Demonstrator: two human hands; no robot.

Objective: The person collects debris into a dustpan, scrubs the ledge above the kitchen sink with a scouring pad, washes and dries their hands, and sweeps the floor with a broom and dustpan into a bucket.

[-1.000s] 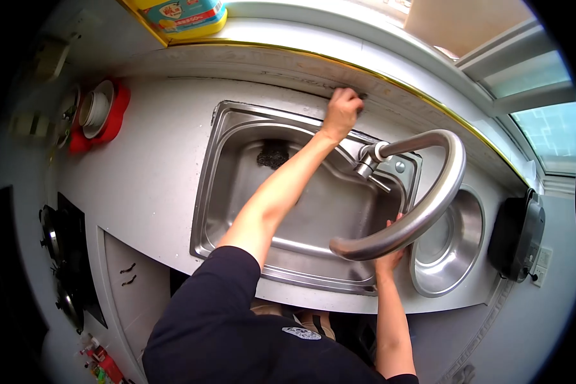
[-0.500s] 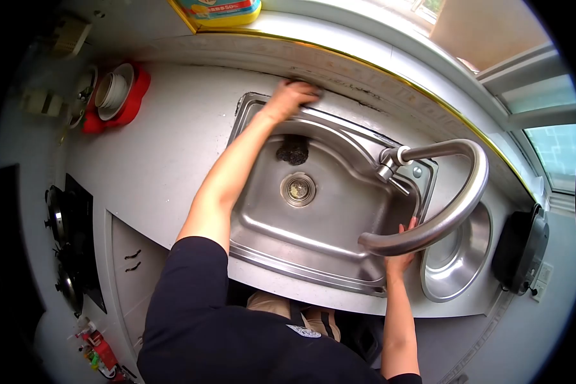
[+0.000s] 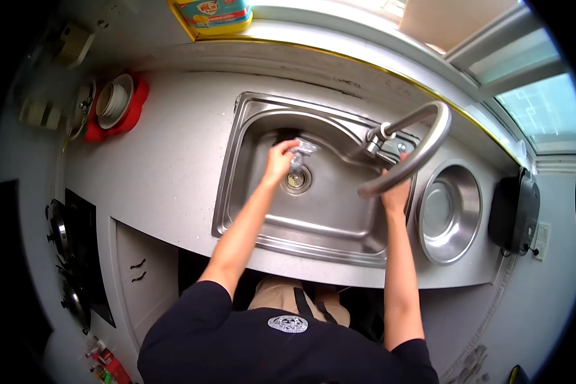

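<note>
My left hand [image 3: 279, 162] is inside the steel sink [image 3: 320, 224], just above and left of the drain [image 3: 296, 180]. Its fingers are bent together, and what they hold is too blurred to name. A shiny, clear-looking patch [image 3: 305, 147] shows beside the fingertips, and the sink wall behind it is dark. My right hand [image 3: 395, 190] is raised at the faucet's base, partly covered by the curved steel spout [image 3: 436, 131]. One fingertip shows near the sink's back right corner; the rest of its grip is hidden.
A steel basin [image 3: 450, 211] stands right of the sink, beside a black appliance [image 3: 515, 211]. At the left are a red tray [image 3: 139, 105] with stacked white bowls [image 3: 112, 100] and a stove [image 3: 86, 249]. A yellow and blue container [image 3: 219, 16] stands on the sill.
My left hand has come down from the counter's back edge into the sink; the dark thing at its fingers no longer shows clearly. My right hand has moved up to the faucet, and the view has shifted.
</note>
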